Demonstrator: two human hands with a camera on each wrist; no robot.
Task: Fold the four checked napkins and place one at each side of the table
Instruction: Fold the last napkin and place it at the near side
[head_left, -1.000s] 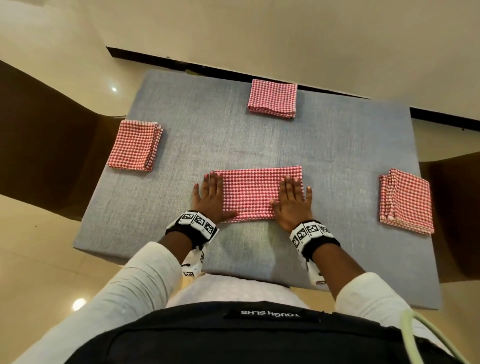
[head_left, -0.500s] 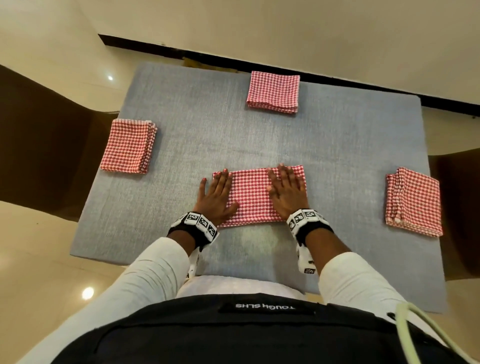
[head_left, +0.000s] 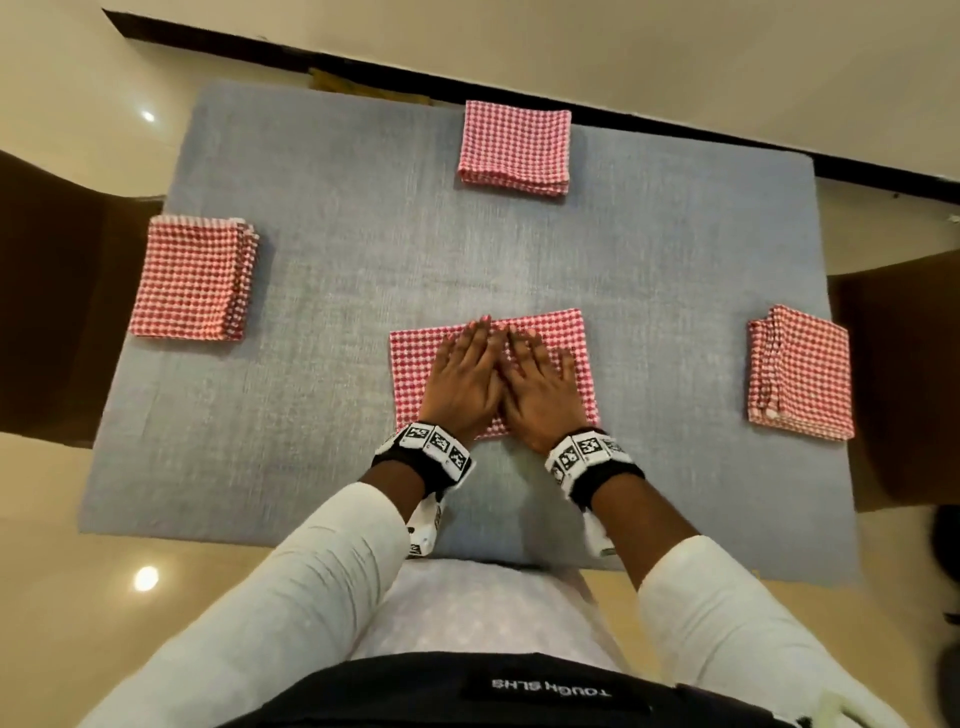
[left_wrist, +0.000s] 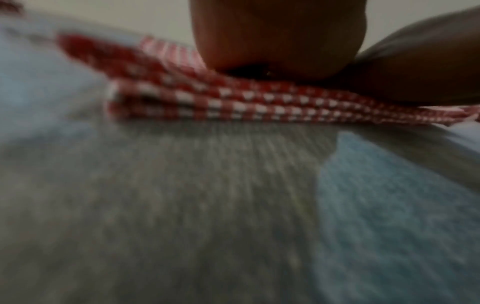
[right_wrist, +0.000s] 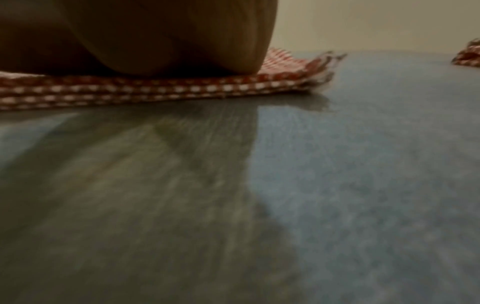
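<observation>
Slid both hands inward since a second ago, from the napkin's outer ends to its middle, now side by side and touching.

Head view: left hand (head_left: 464, 384) and right hand (head_left: 540, 392) pressed flat on the near napkin (head_left: 579, 343), fingers (head_left: 480, 332) straight and close together, holding nothing, just smoothing. Sits a bit back from the near edge of the grey surface (head_left: 322, 260). Far napkin (head_left: 514, 148), left napkin (head_left: 195, 280) and right napkin (head_left: 800, 371) already folded and lying at their edges.

Left wrist view: blurry, but shows the palm resting on stacked checked layers (left_wrist: 233, 102), so folded over more than once.

Right wrist view: same story, heel of the hand on the layered edge (right_wrist: 182, 88), corner a little splayed at the right end.

Looks nearly done: three placed, fourth folded and getting flattened. Probably only a last fold or a nudge toward the near edge left.
</observation>
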